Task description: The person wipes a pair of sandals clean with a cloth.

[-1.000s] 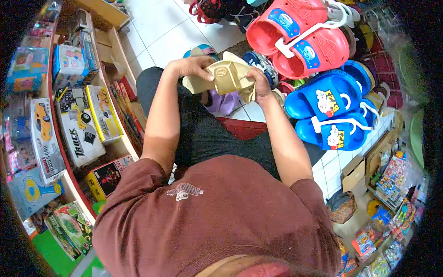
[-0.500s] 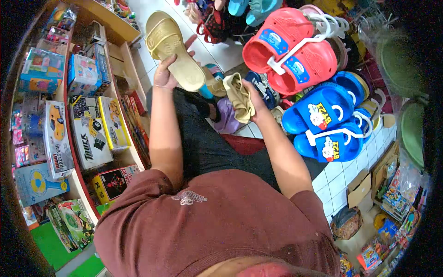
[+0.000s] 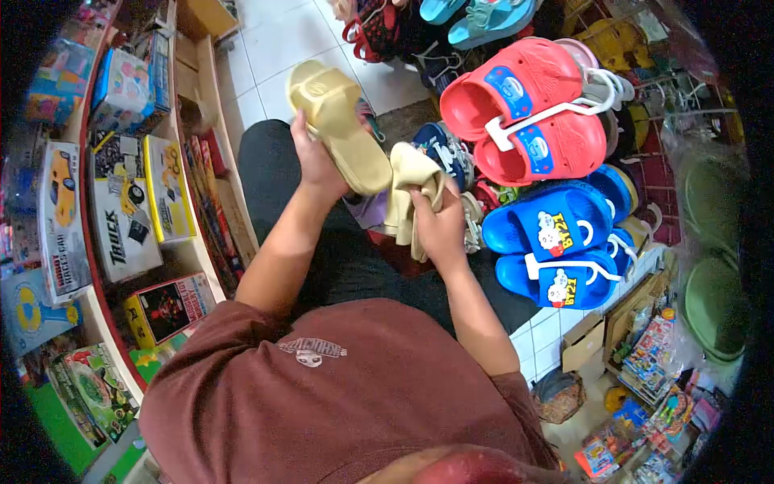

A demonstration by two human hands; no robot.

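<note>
The person's maroon shirt filled the bottom of the view; above it lay the dark trousers, with both bare forearms reaching forward over the lap. The right hand was clenched around a beige sandal, which hung folded and limp from the fist, just right of the lap; the left hand grasped a second sandal by its side edge, holding it raised and tilted, its strap end pointing up and away; the two sandals nearly touched, the raised one overlapping the upper edge of the drooping one. To the left stood a curved shelf packed with boxed toys, among them a truck box and a yellow box. To the right, blue slides hung paired on white hangers; beyond them hung red clogs, likewise on a hanger. Farther off lay the white tiled floor, and at the very top teal sandals hung beside darker footwear.
</note>
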